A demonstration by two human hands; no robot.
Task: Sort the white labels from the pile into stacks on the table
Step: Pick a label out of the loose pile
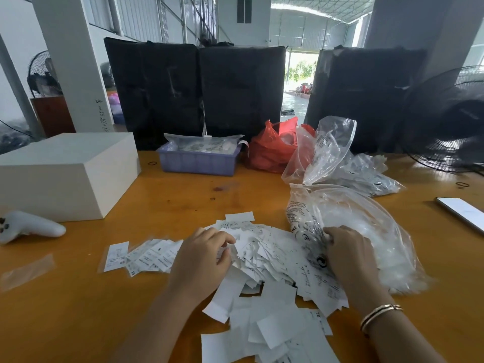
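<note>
Far left, near edge: white controller (28, 227) lying on the orange table (167, 203), just in front of a white box (70, 174). Nearer, a clear flat sleeve (26, 271) on the tabletop. Right of that, a fanned row of sorted labels (142, 256), printed side up, size letters showing, overlapping one another. Far behind, a lilac tray (199, 162) filled with bagged items, black bales (193, 93) standing along the far edge.

Centre: left hand (201, 263) lying on the left side of the loose pile of white labels (267, 279), fingers curled down into the slips, fingertips among them; cannot tell whether any single label is pinched. Pile spreading from mid-table toward the near edge, slips overlapping, some blank side up.

Right of centre: right hand (351, 255), bracelet (379, 314) at the wrist, fingers curled on the printed clear plastic bag (366, 231) just beside the pile, gripping its crumpled film. Farther back, a red bag (272, 150) and more clear bags (332, 150). Far right, a phone (463, 212) flat on the table, a black fan (450, 121) beyond.
</note>
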